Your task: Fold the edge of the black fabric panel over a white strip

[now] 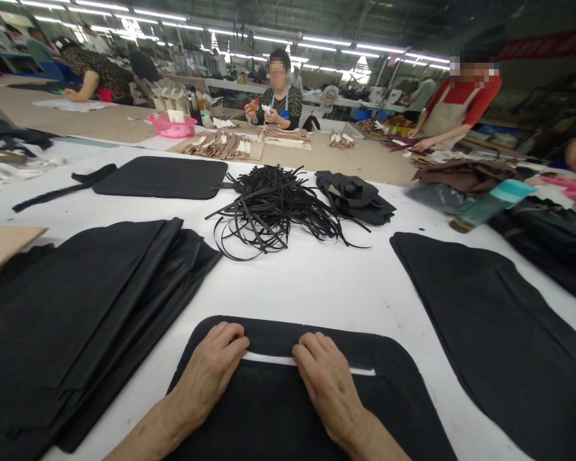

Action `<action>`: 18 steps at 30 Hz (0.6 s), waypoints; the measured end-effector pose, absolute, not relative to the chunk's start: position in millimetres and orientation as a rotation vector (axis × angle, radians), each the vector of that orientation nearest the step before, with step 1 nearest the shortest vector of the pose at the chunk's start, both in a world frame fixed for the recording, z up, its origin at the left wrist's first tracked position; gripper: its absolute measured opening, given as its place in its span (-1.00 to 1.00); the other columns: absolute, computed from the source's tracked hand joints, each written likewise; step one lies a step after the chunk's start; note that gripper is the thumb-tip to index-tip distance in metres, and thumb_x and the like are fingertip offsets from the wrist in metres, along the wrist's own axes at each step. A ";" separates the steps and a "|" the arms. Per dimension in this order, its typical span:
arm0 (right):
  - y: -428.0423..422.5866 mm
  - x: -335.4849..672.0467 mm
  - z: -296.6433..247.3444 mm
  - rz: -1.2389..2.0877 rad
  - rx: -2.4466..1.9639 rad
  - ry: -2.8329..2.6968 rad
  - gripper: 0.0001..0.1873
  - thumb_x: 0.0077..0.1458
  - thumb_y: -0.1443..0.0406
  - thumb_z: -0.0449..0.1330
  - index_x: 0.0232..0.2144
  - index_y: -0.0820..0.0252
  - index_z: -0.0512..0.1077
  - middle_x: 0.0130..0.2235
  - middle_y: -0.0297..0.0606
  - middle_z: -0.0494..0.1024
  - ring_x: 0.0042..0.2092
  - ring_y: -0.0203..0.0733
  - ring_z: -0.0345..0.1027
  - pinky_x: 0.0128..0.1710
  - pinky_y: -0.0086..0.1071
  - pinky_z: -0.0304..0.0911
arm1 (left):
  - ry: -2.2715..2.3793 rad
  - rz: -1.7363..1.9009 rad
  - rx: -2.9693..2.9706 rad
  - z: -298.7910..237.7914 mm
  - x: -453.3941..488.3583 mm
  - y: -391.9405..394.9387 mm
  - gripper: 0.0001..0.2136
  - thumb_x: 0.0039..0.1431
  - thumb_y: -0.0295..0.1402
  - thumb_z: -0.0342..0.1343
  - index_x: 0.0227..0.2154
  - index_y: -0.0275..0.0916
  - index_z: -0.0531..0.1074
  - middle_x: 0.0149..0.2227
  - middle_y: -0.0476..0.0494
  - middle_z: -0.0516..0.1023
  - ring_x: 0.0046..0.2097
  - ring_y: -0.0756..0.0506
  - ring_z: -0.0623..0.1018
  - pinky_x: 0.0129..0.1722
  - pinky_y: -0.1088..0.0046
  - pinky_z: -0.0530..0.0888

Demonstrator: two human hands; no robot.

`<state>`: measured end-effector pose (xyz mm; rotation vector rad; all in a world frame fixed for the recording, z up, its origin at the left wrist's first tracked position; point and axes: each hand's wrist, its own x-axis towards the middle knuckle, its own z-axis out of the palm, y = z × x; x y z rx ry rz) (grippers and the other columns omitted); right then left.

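My left hand (208, 368) and my right hand (326, 384) lie flat on a black leather panel (264, 410) with rounded corners, fingers curled over the edge of a long slit (269, 359). The white table shows through this slit between my hands. Neither hand lifts the panel; both press on it from above. A tangled heap of thin black leather strips (273, 208) lies farther ahead, beyond my fingertips. Stacked black panels (77, 320) lie to my left, and another black panel (499, 326) lies to my right.
A white-topped work table carries a black panel with a strap (158, 177), a crumpled black piece (355, 198) and a teal-lidded bottle (492, 203). Co-workers (278, 96) handle brown pieces at a tan table beyond. A pink basin (171, 125) stands there.
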<state>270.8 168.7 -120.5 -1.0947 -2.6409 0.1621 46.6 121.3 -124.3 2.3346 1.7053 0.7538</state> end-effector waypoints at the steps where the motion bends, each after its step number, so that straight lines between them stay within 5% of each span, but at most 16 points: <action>1: 169.6 278.1 -120.8 0.180 -1.128 -2.615 -0.81 0.17 0.45 -0.01 -0.42 0.15 0.33 -0.38 -0.29 0.33 -0.33 -0.17 0.16 -0.33 -0.31 0.06 | 1.702 0.758 2.329 -124.6 46.0 122.1 -0.78 0.23 -0.49 -0.18 -0.32 -0.20 0.38 -0.27 -0.10 0.40 -0.25 -0.06 0.39 -0.27 0.40 0.40; 18: 176.0 303.9 -121.8 0.169 -1.280 -2.476 -0.68 0.25 0.36 -0.14 -0.48 0.14 0.31 -0.42 -0.29 0.34 -0.36 -0.17 0.18 -0.34 -0.29 0.05 | 1.752 0.637 2.221 -117.9 48.9 127.0 -0.81 0.22 -0.46 -0.16 -0.44 -0.20 0.32 -0.27 -0.08 0.38 -0.26 -0.07 0.39 -0.27 0.35 0.37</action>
